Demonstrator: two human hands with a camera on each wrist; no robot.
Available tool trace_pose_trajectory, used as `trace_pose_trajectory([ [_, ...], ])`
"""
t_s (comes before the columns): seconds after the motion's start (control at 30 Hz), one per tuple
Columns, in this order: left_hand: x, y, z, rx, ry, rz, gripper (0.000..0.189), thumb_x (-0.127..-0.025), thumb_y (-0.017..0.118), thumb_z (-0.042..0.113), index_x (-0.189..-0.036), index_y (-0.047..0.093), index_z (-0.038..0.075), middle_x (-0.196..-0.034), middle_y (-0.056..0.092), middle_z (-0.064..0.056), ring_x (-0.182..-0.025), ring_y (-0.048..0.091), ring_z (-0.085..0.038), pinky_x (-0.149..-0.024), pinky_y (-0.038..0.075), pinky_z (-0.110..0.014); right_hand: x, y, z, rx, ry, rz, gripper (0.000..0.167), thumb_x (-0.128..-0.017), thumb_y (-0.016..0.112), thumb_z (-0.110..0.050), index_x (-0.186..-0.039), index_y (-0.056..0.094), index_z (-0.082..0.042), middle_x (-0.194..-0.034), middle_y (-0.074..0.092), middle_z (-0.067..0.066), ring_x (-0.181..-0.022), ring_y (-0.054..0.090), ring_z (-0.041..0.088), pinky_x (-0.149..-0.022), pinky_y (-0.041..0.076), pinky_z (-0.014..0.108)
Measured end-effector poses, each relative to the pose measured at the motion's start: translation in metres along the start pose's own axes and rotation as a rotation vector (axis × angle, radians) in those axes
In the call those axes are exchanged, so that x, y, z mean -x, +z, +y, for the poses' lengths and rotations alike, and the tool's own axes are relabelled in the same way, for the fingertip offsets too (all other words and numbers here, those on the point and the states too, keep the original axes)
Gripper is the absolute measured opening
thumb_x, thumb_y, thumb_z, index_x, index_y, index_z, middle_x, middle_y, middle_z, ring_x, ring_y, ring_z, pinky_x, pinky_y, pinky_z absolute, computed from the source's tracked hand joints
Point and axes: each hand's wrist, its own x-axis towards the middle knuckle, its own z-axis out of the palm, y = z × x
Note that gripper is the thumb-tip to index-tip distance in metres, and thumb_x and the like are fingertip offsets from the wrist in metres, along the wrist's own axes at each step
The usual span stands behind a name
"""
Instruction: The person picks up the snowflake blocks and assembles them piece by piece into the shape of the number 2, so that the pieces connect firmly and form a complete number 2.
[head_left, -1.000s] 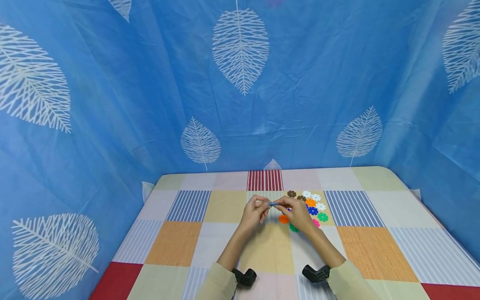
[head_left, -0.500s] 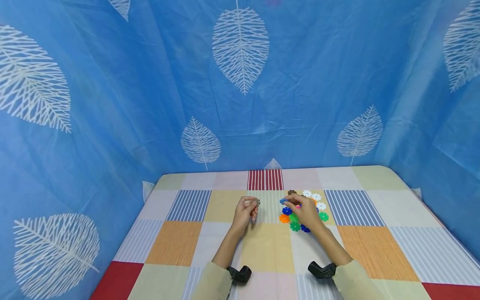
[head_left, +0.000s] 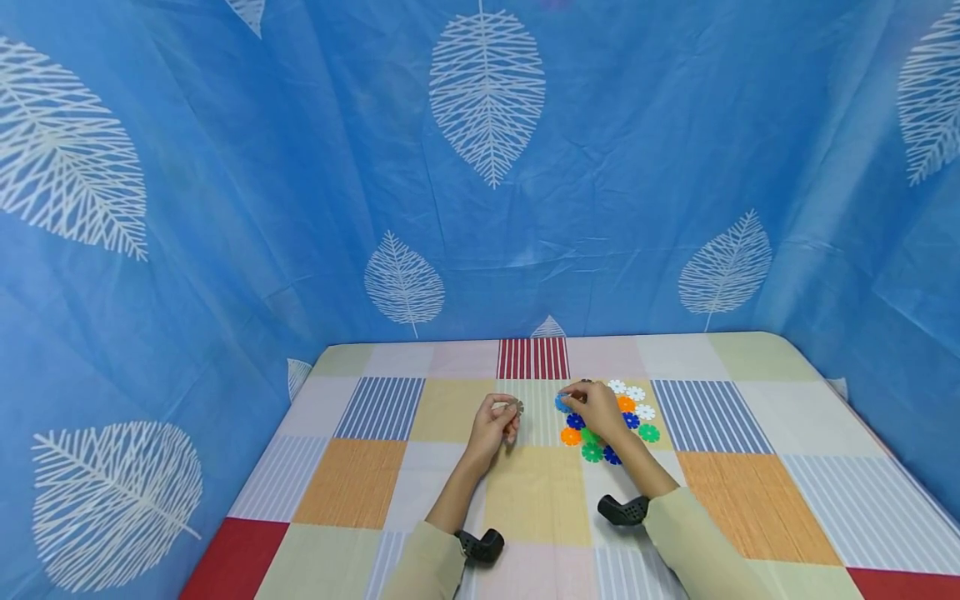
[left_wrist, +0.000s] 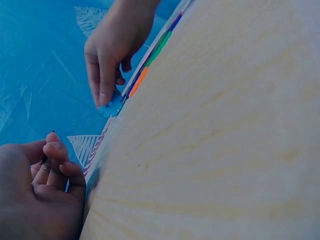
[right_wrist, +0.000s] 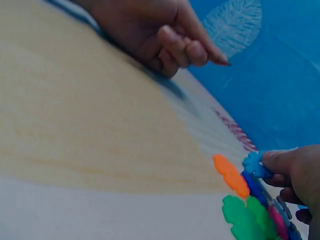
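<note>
My left hand (head_left: pixel 491 427) pinches a small greyish-brown notched snowflake disc (head_left: pixel 520 407) between thumb and index finger, over the striped patch of the cloth. To its right, my right hand (head_left: pixel 602 412) pinches a light blue snowflake disc (head_left: pixel 561 403) at the left edge of a cluster of similar discs. In the right wrist view the light blue disc (right_wrist: pixel 255 164) appears just beyond an orange disc (right_wrist: pixel 231 175) and a green disc (right_wrist: pixel 242 217). The two hands are apart. Part of the cluster is hidden under the right hand.
The cluster includes white discs (head_left: pixel 635 392), dark blue discs (head_left: pixel 612 454), orange discs (head_left: pixel 571 436) and green discs (head_left: pixel 649 432) lying flat. A patchwork cloth (head_left: pixel 345 483) covers the table. Blue leaf-print curtains (head_left: pixel 600 167) enclose it at the back and sides.
The hands were together at the brown and blue discs a second ago, then drew apart. The right hand has since shifted slightly, turning the light blue disc flatter beside the cluster.
</note>
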Motion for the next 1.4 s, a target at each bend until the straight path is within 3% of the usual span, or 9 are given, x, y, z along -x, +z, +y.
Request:
trace_pose_trajectory([
  [0.17,0.0,0.001,-0.001,-0.009,-0.006,0.0,0.022,-0.094,0.044,-0.002,-0.113,0.038,-0.013,-0.065,0.051,-0.004,-0.047,0.042,-0.007,-0.044,0.037,-0.016,-0.002,0.002,0.008,0.134,-0.026,0.024,0.016,-0.083,0.07,-0.016,-0.093,0.072,-0.004,-0.074,0.061,0.001,-0.067,0.044,0.017,-0.059,0.036,0.03],
  [0.4,-0.001,0.0,-0.002,-0.02,-0.005,0.003,0.022,-0.094,0.045,-0.002,-0.113,0.039,-0.012,-0.064,0.052,-0.004,-0.046,0.043,-0.007,-0.044,0.037,-0.016,0.009,-0.005,0.017,0.049,-0.057,0.097,0.015,-0.082,0.071,-0.018,-0.09,0.073,-0.006,-0.069,0.055,-0.001,-0.066,0.044,0.018,-0.06,0.038,0.031],
  [0.57,0.0,0.001,0.0,-0.018,-0.013,0.009,0.023,-0.094,0.046,-0.002,-0.113,0.04,-0.013,-0.064,0.052,-0.004,-0.046,0.042,-0.007,-0.043,0.037,-0.016,0.023,-0.014,0.02,0.112,-0.116,0.063,0.022,-0.074,0.077,-0.026,-0.088,0.075,-0.009,-0.072,0.06,0.0,-0.068,0.049,0.019,-0.063,0.039,0.035],
  [0.67,0.001,0.002,0.0,-0.022,-0.014,0.007,0.023,-0.094,0.046,-0.002,-0.113,0.04,-0.013,-0.064,0.051,-0.004,-0.046,0.042,-0.007,-0.043,0.037,-0.016,0.028,-0.016,0.02,0.151,-0.132,0.032,0.029,-0.071,0.079,-0.03,-0.091,0.075,-0.009,-0.076,0.061,-0.001,-0.068,0.048,0.016,-0.059,0.037,0.032],
  [0.8,0.0,0.002,0.0,-0.016,-0.013,0.01,0.023,-0.094,0.046,-0.002,-0.113,0.04,-0.013,-0.064,0.052,-0.004,-0.046,0.042,-0.007,-0.043,0.037,-0.016,0.03,-0.016,0.018,0.162,-0.119,0.004,0.032,-0.071,0.08,-0.031,-0.093,0.075,-0.008,-0.071,0.055,-0.002,-0.065,0.039,0.015,-0.054,0.03,0.029],
  [0.93,0.0,0.002,-0.002,-0.002,-0.016,0.009,0.023,-0.094,0.046,-0.002,-0.113,0.04,-0.013,-0.063,0.051,-0.004,-0.045,0.043,-0.007,-0.042,0.037,-0.016,0.031,-0.015,0.019,0.16,-0.11,0.019,0.029,-0.07,0.081,-0.027,-0.092,0.074,-0.009,-0.075,0.056,-0.002,-0.069,0.042,0.016,-0.057,0.033,0.03],
  [1.1,0.001,0.006,-0.001,-0.011,-0.016,0.008,0.023,-0.093,0.047,-0.002,-0.112,0.04,-0.014,-0.062,0.052,-0.003,-0.046,0.043,-0.006,-0.042,0.037,-0.016,0.032,-0.015,0.018,0.085,-0.119,0.051,0.023,-0.07,0.081,-0.021,-0.087,0.069,-0.011,-0.074,0.057,-0.004,-0.071,0.046,0.015,-0.061,0.038,0.03],
  [1.27,0.004,0.014,0.001,-0.034,-0.027,-0.03,0.022,-0.093,0.048,-0.002,-0.111,0.042,-0.013,-0.062,0.052,-0.006,-0.046,0.043,-0.007,-0.042,0.038,-0.016,0.035,-0.01,0.01,-0.136,-0.129,0.021,0.014,-0.076,0.075,-0.015,-0.083,0.064,-0.011,-0.068,0.057,-0.006,-0.06,0.049,0.009,-0.052,0.043,0.022],
  [1.4,0.006,0.021,0.0,-0.027,-0.01,-0.043,0.021,-0.093,0.048,-0.003,-0.11,0.042,-0.014,-0.061,0.051,-0.006,-0.044,0.042,-0.007,-0.041,0.037,-0.016,0.039,-0.007,-0.013,-0.299,-0.184,0.008,0.011,-0.079,0.07,-0.003,-0.085,0.061,-0.002,-0.074,0.064,0.005,-0.062,0.06,0.017,-0.055,0.051,0.025],
])
